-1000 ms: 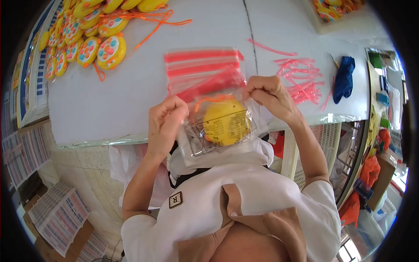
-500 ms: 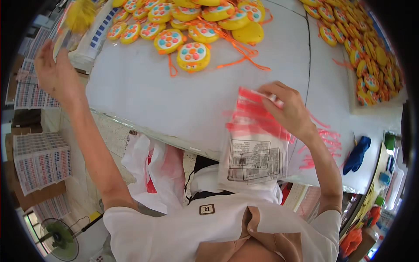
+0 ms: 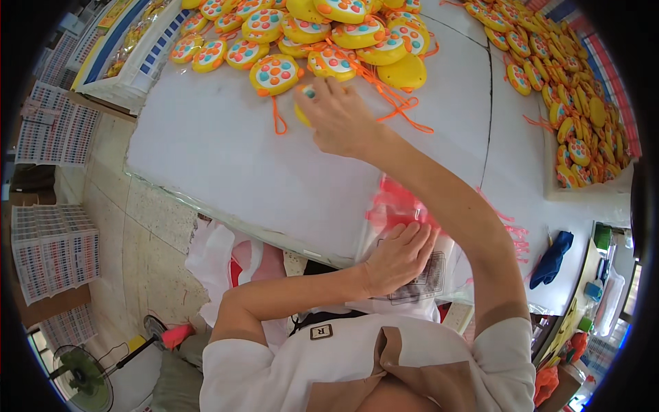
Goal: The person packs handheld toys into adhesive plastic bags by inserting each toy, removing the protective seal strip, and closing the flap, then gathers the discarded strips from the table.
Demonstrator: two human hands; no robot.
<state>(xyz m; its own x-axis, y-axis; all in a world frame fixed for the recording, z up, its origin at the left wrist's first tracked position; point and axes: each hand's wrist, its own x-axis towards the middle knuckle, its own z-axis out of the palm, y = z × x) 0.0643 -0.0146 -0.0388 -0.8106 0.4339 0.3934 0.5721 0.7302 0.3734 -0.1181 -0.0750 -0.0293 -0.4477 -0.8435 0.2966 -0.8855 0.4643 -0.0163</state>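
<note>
Now reaching to the upper centre of the frame with the right hand [image 3: 340,118], fingers bent down over a yellow toy [image 3: 301,115] at the near edge of a pile of toys [image 3: 360,33] with coloured bumps. Can make out only a yellow edge and a bit of bumpy face past the fingers; cannot tell whether gripping or merely touching. Resting the left hand [image 3: 401,259] at lower centre on clear bags [image 3: 432,275] with pinkish-red bands, fingers stretched out close together, palm down.

Half a second ago, set the other way: right hand on the bags, left hand far out at the upper left. Since then brought in to the bags with the left and across to the toys with the right. Could see that toy uncovered then; now half hidden.

As for writing, can see black print on the bags, partly under the left hand and too small to read. At the left of the frame, can see printed sheets [image 3: 55,248] in fine rows of red and blue, likewise unreadable. On the white shirt [image 3: 274,367], can spot a small square badge [image 3: 320,332] bearing one dark character.
</note>
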